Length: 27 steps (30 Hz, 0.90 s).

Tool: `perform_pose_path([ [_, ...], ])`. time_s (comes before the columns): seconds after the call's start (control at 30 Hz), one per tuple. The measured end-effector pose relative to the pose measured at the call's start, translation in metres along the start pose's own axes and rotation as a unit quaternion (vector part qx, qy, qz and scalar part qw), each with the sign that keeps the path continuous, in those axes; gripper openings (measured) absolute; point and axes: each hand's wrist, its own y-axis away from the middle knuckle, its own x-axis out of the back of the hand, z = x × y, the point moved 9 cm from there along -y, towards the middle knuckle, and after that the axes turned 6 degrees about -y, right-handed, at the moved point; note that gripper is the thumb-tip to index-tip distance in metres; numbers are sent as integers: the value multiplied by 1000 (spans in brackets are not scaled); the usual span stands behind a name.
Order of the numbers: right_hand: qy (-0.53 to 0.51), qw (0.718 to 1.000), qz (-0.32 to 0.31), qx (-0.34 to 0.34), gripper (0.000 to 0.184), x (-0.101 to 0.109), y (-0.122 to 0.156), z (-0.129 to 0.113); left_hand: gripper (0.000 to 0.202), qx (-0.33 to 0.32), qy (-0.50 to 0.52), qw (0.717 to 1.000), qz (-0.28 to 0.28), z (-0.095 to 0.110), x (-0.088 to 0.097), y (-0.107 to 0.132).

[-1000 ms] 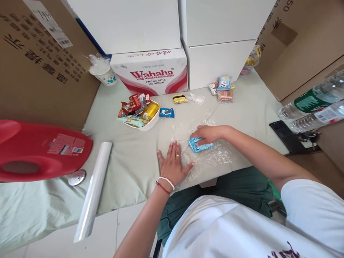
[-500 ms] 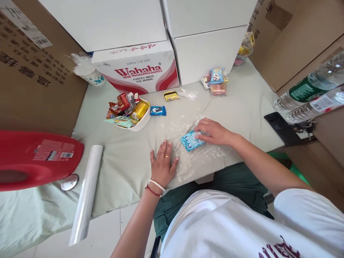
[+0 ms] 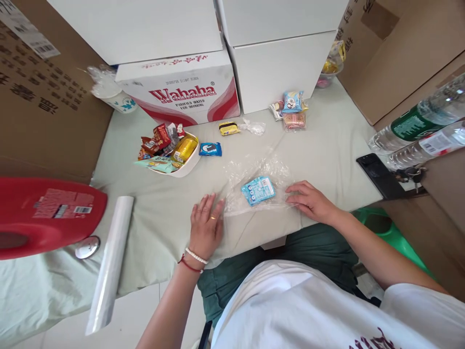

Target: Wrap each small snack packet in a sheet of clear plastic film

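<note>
A small light-blue packet (image 3: 258, 190) with a white printed label lies on a crumpled sheet of clear plastic film (image 3: 236, 203) on the cloth-covered table. To the left of the film, my left hand (image 3: 207, 226) rests on the cloth, fingers extended and close together, fingertips near the film's edge. It wears a ring, a white bead bracelet and a red cord. At the film's right edge, my right hand (image 3: 310, 199) lies with loosely bent fingers, thumb apart, fingertips touching the film. Neither hand touches the packet.
A white bowl of wrapped snacks (image 3: 191, 165) stands left, beside a blue packet (image 3: 210, 149). Farther back are a yellow packet (image 3: 228, 128), more snacks (image 3: 293, 111) and a Wahaha carton (image 3: 181, 92). A film roll (image 3: 111, 264), red jug (image 3: 54, 218), bottles (image 3: 414, 131) and phone (image 3: 378, 174) flank them.
My right hand has let go of the blue packet and moved right to the film's edge. My left hand has shifted slightly left. The film's near edge lies farther from me.
</note>
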Motion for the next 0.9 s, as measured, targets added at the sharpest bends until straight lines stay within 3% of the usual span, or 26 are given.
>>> perform_pose_path([
  [0.17, -27, 999, -45, -12, 29, 20, -43, -7, 83, -96, 55, 993, -27, 32, 6, 2],
  [0.23, -41, 997, -61, -18, 30, 24, -57, -8, 84, -64, 106, 992, -30, 33, 2, -3],
  [0.33, -58, 995, -75, -32, 30, 26, -70, -6, 87, 49, 127, 991, -6, 18, -8, -12],
  [0.4, -69, 993, -65, -65, 30, 27, -74, 4, 78, 106, 110, 988, 8, 8, -14, -17],
  [0.53, -98, 977, -41, -185, 39, 27, -74, 43, 23, 153, 87, 984, 31, -6, -14, -27],
  [0.6, -51, 965, -59, -250, 37, 25, -75, 65, 21, 171, 93, 980, 47, -13, -12, -31],
  [0.67, 59, 958, -59, -273, 33, 33, -87, 75, 26, 198, 91, 974, 61, -18, -11, -34],
  [0.77, 185, 962, -33, -199, 40, 40, -133, 58, 43, 232, 82, 967, 65, -20, -13, -37],
  [0.83, 195, 971, -64, -123, 52, 24, -172, 40, 48, 243, 80, 965, 59, -19, -16, -40],
  [0.9, 197, 967, -141, -78, 65, -5, -208, 29, 50, 251, 78, 963, 52, -18, -19, -42],
])
